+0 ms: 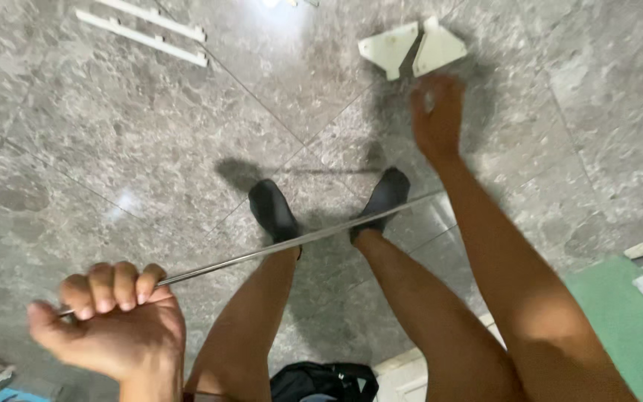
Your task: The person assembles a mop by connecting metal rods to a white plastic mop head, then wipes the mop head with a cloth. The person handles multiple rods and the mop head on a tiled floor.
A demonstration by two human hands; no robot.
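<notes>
Left hand (109,320) nearest, fist closed around thin metal rod (277,249); rod's near end hidden in fist, far end lost behind right forearm. Right hand (437,119) reaching down, blurred, fingers curled, grip unclear, just short of white triangular brackets (411,48) on grey tile floor (113,134).

Rod's (292,246) far end behind forearm

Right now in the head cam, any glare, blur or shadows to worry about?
Head view: bright glare on the floor tiles at the top edge and a fainter sheen at left; a soft shadow spreads under the white brackets and behind the feet; the right hand is slightly motion-blurred; the left hand and metal rod are sharp; wide-angle stretch at the edges.
</notes>
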